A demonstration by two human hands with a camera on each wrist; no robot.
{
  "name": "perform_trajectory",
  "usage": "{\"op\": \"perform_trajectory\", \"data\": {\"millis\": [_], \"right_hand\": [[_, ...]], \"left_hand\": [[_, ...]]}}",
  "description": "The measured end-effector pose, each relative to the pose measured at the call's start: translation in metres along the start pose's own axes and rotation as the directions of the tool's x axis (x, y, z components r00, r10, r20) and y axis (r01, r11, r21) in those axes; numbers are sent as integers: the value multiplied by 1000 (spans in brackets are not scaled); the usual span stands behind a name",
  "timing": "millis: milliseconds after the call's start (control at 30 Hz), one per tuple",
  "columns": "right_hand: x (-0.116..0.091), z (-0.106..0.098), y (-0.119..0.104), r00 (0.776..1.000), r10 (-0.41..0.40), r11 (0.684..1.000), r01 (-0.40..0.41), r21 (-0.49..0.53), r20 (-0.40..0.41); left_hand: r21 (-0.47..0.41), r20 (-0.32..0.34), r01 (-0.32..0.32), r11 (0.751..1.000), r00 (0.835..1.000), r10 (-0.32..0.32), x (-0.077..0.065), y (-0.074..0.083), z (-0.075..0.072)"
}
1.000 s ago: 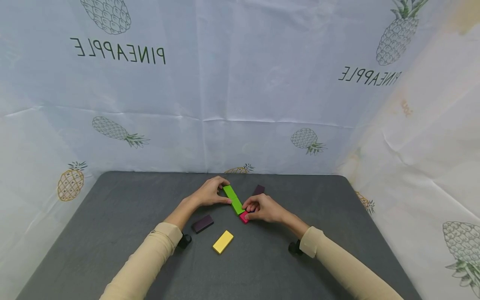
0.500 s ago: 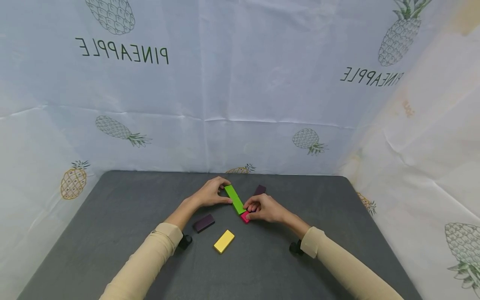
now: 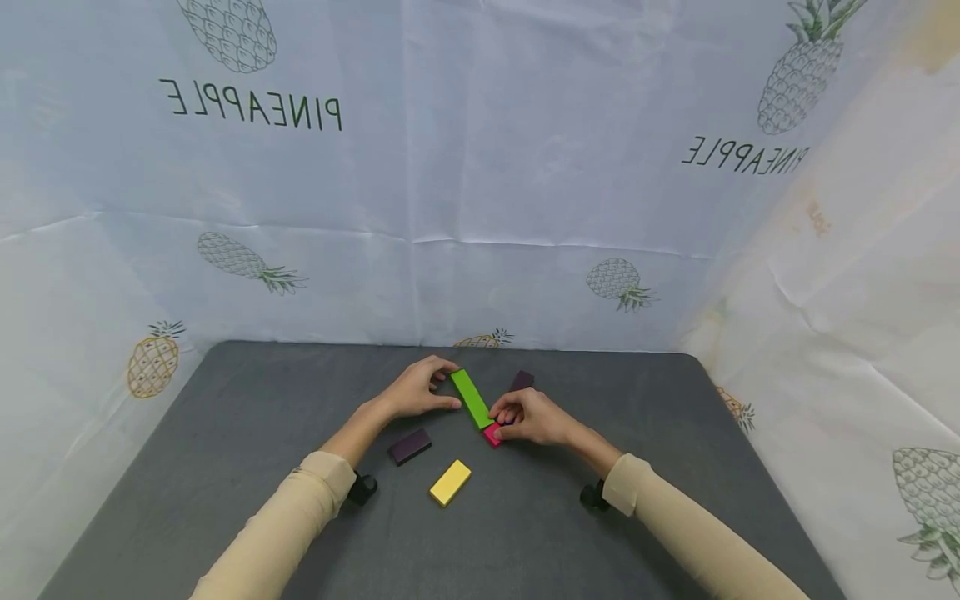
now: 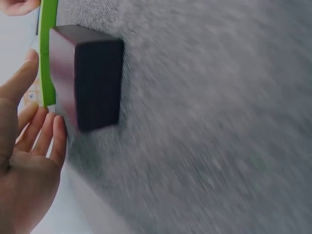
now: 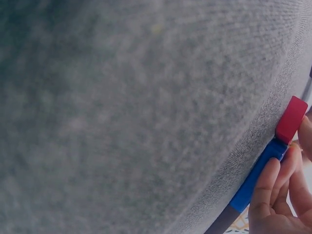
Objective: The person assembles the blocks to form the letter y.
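Note:
Two green blocks (image 3: 472,399) lie end to end in a slanting row near the back middle of the table. My left hand (image 3: 411,392) is spread beside them, thumb apart from the row and fingertips right at its far end. A red block (image 3: 492,434) sits at the near end of the row. My right hand (image 3: 534,417) holds the corner there, thumb on the red block and curled fingers against a blue block (image 5: 258,178). That blue block is mostly hidden by the hand in the head view. Behind it continues a dark purple block (image 3: 522,381).
Another dark purple block (image 3: 409,447) lies in front of the left hand, large in the left wrist view. A yellow block (image 3: 451,482) rests nearer on the grey table (image 3: 510,542). A pineapple-print curtain (image 3: 480,167) hangs behind the table.
My left thumb has come away from the green blocks and the hand has drawn slightly left. The right hand keeps its hold. The view has shifted a little.

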State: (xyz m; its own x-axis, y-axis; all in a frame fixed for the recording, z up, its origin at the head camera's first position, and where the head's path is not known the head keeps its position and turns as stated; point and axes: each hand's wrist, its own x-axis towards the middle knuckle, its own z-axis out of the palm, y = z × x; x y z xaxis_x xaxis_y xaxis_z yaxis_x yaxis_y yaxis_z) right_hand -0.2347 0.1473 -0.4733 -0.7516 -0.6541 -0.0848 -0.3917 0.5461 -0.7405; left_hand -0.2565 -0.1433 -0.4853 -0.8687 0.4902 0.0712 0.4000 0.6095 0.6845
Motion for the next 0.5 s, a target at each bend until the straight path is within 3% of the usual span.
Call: {"op": "perform_trajectory", "data": {"millis": [200,367,500], "right_hand": [[0,-1,-1,1000,-1,1000,1,7,2],[0,-1,0,1000,8,1000,-8,6,1],[1,-1,0,1000,9,1000,-9,0,0]], "left_hand": [[-16,-3,-23,1000,1000,23,-18,-1,-9],[6,27,-114,993,993,114,-36,7,-16],[10,98,-186,983,978,184,-50,18,-19]]}}
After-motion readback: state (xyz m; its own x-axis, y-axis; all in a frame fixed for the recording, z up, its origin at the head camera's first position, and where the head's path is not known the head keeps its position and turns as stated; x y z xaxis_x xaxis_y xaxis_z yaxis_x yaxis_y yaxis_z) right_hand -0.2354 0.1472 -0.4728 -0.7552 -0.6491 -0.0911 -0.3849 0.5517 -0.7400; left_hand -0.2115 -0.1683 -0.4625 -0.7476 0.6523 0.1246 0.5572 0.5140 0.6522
